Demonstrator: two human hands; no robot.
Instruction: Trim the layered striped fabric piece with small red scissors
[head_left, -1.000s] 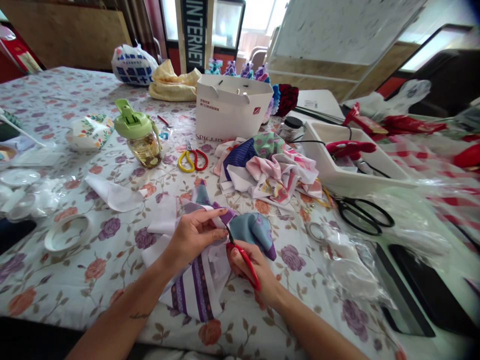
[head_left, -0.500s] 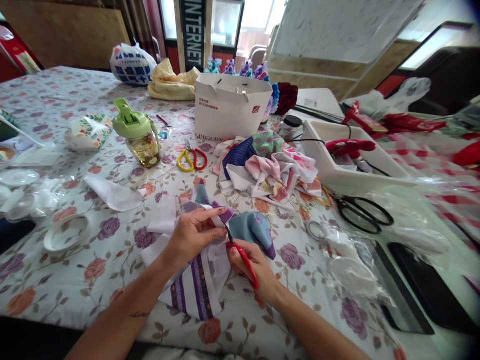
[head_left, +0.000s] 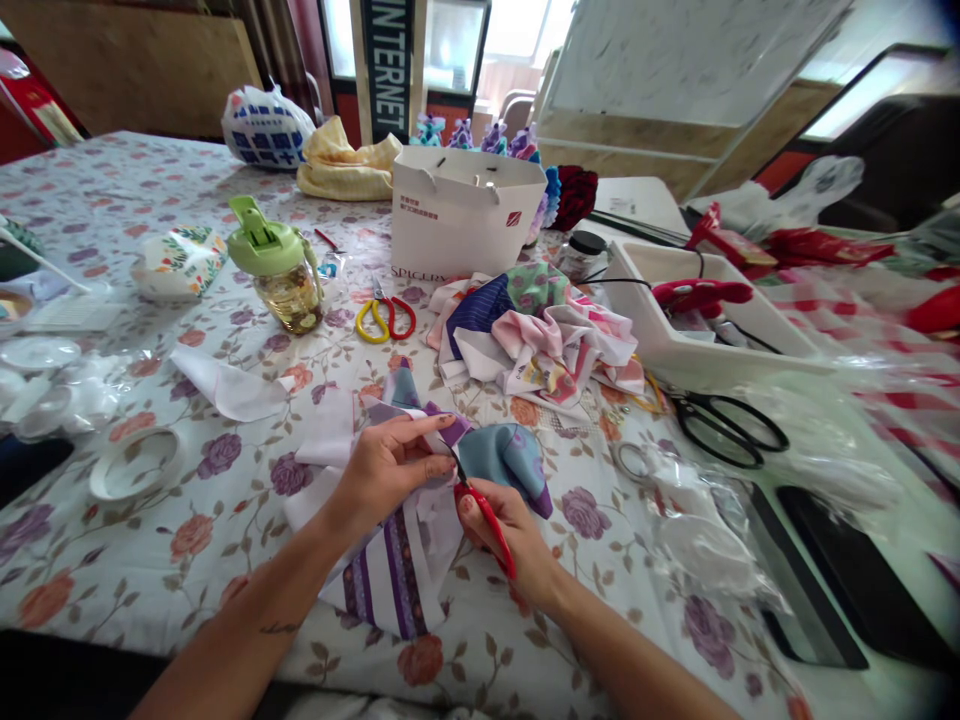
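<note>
My left hand (head_left: 386,470) pinches a piece of purple-striped and blue fabric (head_left: 510,458) near the table's front edge, fingers closed on its fold. My right hand (head_left: 504,535) grips red-handled scissors (head_left: 484,515), whose blades point up into the cloth just beside my left fingertips. The striped part of the fabric (head_left: 394,580) hangs down under both hands over the flowered tablecloth (head_left: 187,520).
A heap of fabric scraps (head_left: 540,335) lies behind my hands. Yellow-and-red scissors (head_left: 384,318), a green-lidded bottle (head_left: 277,270), a white paper bag (head_left: 461,215), a white tray (head_left: 697,320), black scissors (head_left: 724,428) and a tape roll (head_left: 135,465) are spread about.
</note>
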